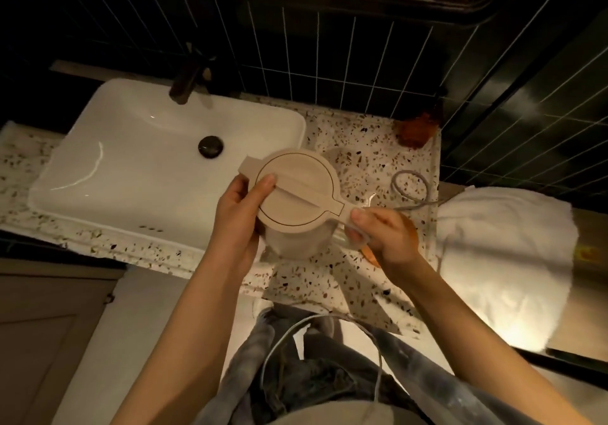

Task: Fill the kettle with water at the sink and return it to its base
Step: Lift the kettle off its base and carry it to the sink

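A round cream lidded kettle (297, 199) is gripped beside the white rectangular sink (138, 161): left hand (237, 214) fingers wrapped around its body, right hand (378, 233) fingers closed on its handle.

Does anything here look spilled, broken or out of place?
Nothing is clearly spilled or broken. The grey cord lies in a loose loop on the counter behind the kettle, and could snag.

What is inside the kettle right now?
Cannot be seen: the lid is shut over the kettle, hiding any water. The left hand and right hand hold it.
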